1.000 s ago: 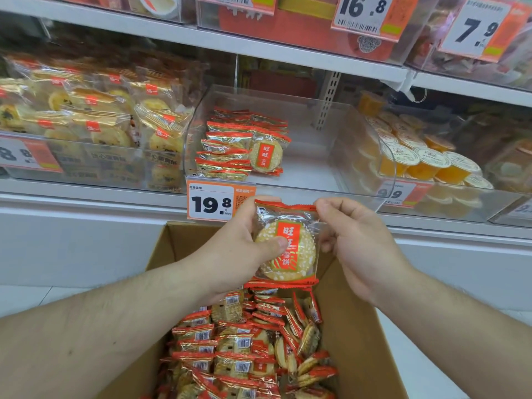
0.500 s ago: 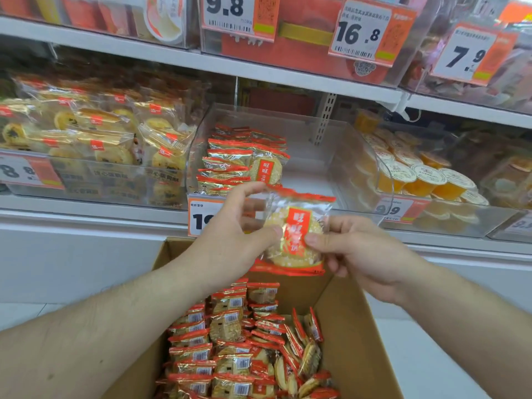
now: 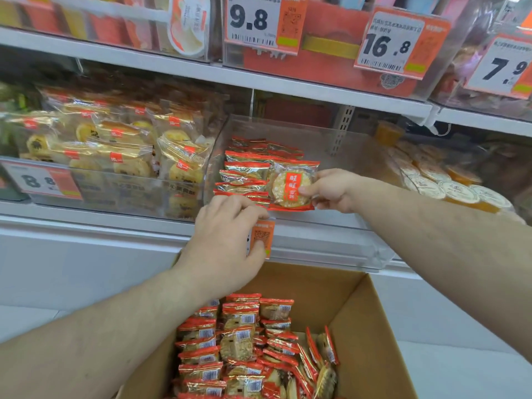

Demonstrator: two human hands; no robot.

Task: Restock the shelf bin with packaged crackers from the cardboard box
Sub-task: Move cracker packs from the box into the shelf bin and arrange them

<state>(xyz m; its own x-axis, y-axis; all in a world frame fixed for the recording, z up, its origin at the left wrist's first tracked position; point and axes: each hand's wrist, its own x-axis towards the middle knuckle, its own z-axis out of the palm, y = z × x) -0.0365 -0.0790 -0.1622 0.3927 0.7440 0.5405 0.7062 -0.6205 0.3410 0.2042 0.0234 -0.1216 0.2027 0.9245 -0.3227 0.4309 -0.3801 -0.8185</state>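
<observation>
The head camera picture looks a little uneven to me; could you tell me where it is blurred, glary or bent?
In the head view, the shelf edge bows from wide-angle distortion; the price tags up top and the pastry packets at left are smeared; glare streaks the clear bin wall; the cracker packet in the right hand reads fairly sharp, as does the left hand on the bin's front.

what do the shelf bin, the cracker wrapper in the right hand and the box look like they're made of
Shelf bin: clear rigid plastic, probably acrylic; the shelf shows through its glossy walls.
Cracker packet pinched by the right hand: thin glossy plastic film, a clear window showing the cracker, red printed ends; it crinkles and glints.
Cardboard box: brown matte cardboard, plain unprinted inner walls.
</observation>
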